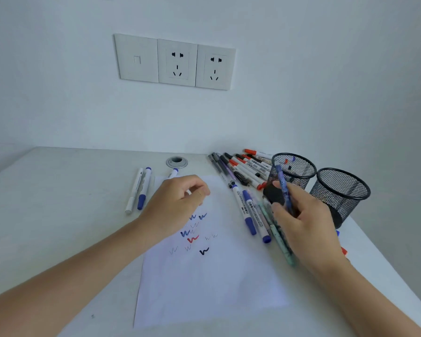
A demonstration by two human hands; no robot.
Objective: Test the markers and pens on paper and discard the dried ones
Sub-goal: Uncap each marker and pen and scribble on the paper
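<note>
Paper (212, 288) at centre, two markers (141, 188) left of it, marker pile (243, 166) behind-right, two mesh cups (338, 190) far right

Soft, even, cool light; wide-angle bending at edges; slight blur.

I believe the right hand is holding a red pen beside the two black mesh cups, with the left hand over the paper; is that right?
Not quite: the head view shows the pen in the right hand is blue, not red. The rest stands.
</note>
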